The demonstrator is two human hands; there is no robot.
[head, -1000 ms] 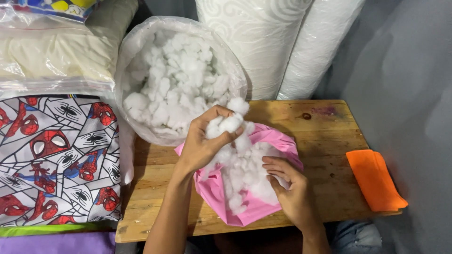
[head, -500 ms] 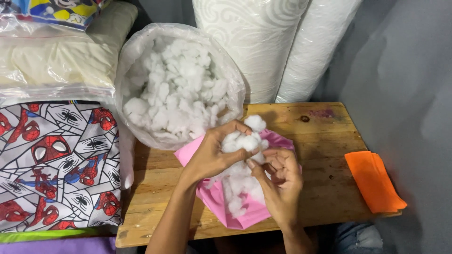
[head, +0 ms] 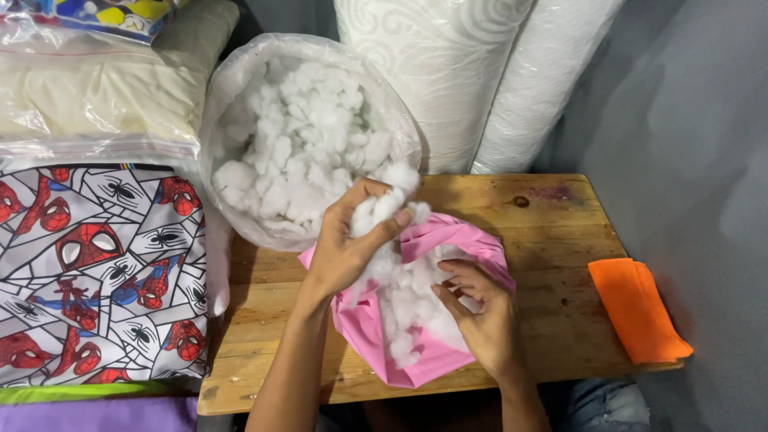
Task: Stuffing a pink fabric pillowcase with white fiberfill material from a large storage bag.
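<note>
A pink fabric cover [head: 436, 358] lies on the wooden table [head: 552, 232], part filled with white fibre stuffing [head: 408, 296]. My left hand [head: 344, 244] is closed on a clump of the white stuffing just above the cover's upper left edge. My right hand [head: 480, 312] rests on the cover's right side, fingers pinching the fabric and stuffing at the opening. Behind them a big clear plastic bag of stuffing [head: 300, 132] stands open at the table's back left.
A folded orange cloth [head: 636, 308] lies at the table's right edge. Two white fabric rolls [head: 480, 72] lean against the grey wall behind. Bagged pillows, one cream [head: 88, 96] and one with a red-and-blue cartoon print [head: 96, 272], stack at the left.
My left hand went back toward the bag and now holds a fresh clump over the cover. My right hand shifted lower right, from meeting the left to holding the cover's opening.
</note>
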